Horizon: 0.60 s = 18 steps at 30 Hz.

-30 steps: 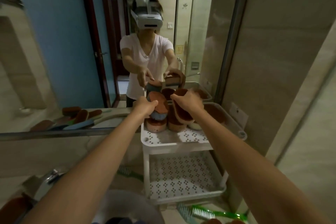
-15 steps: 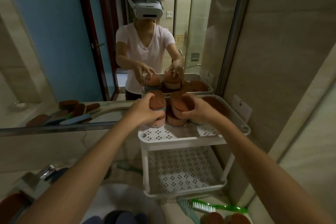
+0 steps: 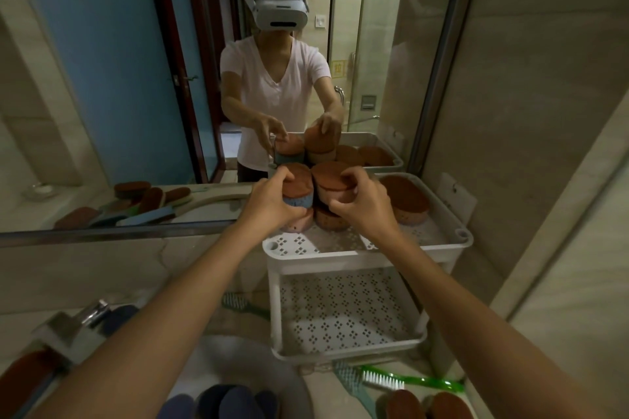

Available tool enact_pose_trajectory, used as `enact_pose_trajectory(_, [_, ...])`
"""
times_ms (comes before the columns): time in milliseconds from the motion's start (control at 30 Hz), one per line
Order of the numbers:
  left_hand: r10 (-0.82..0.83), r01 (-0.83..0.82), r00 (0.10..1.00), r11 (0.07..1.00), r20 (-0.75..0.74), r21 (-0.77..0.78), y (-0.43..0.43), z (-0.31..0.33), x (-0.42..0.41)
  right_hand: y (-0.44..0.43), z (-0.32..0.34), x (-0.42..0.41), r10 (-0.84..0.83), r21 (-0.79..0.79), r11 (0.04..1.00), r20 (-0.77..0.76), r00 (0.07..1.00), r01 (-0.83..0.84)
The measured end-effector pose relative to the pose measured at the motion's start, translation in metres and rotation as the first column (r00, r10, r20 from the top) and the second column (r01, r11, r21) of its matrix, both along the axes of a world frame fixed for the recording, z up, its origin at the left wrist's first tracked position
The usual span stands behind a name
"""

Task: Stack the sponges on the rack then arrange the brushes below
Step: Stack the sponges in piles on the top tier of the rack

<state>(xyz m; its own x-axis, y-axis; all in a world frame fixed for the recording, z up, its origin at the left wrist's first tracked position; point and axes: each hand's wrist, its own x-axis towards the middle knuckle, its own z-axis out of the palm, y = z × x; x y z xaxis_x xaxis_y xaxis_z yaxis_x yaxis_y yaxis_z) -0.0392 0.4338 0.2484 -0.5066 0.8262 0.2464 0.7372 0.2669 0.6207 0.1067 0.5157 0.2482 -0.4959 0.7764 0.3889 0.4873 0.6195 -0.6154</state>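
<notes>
Sponges left of the rack: none visible directly on the counter here; the dark ovals (image 3: 146, 196) seen there are reflections in the mirror (image 3: 85, 95).
Left hand (image 3: 272, 202): closed around a brown-topped, blue-bodied sponge (image 3: 298, 192), which sits on a pinkish sponge (image 3: 295, 222) on the upper shelf; the grip looks meant to square the top one over the one below.
Right hand (image 3: 362, 206): cupped over the neighbouring stack (image 3: 333, 190), fingers clamped on its upper sponge, probably steadying it so the two columns stand side by side without toppling.
Single sponge (image 3: 405, 199): lies flat by itself, further right on the same shelf.
Rack (image 3: 343, 264): white, perforated, against the right-hand wall; its lower shelf (image 3: 343, 313) holds nothing, presumably kept for the brushes.
Green brush (image 3: 391, 379): on the counter in front of the rack; a second one (image 3: 240, 303) lies to the rack's left.
Spare sponges (image 3: 422, 405): two more at the bottom edge, not yet stacked.
</notes>
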Motion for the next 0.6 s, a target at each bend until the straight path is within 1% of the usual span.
enact_pose_trajectory(100, [0.013,-0.013,1.0,0.999,0.005,0.037,-0.004,0.002,0.002,-0.002,0.0,0.001,-0.009,-0.008,1.0,-0.058,0.998,0.008])
enact_pose_trajectory(167, [0.034,-0.035,0.999,0.998,0.014,0.06,-0.006,0.003,0.004,-0.003,0.001,-0.001,0.007,-0.014,1.0,-0.055,0.998,-0.008])
enact_pose_trajectory(300, [0.054,-0.056,0.998,0.995,0.024,0.081,-0.008,0.003,0.005,-0.004,-0.001,-0.002,0.01,-0.056,0.998,0.041,0.999,-0.007])
enact_pose_trajectory(400, [0.062,-0.064,0.998,0.993,0.021,0.097,-0.01,0.003,0.007,-0.005,-0.001,-0.001,-0.013,-0.03,0.999,0.087,0.996,0.016])
enact_pose_trajectory(600, [0.071,-0.07,0.997,0.985,0.0,0.155,-0.015,0.003,0.01,-0.007,0.002,0.0,-0.003,-0.017,1.0,0.176,0.984,0.006])
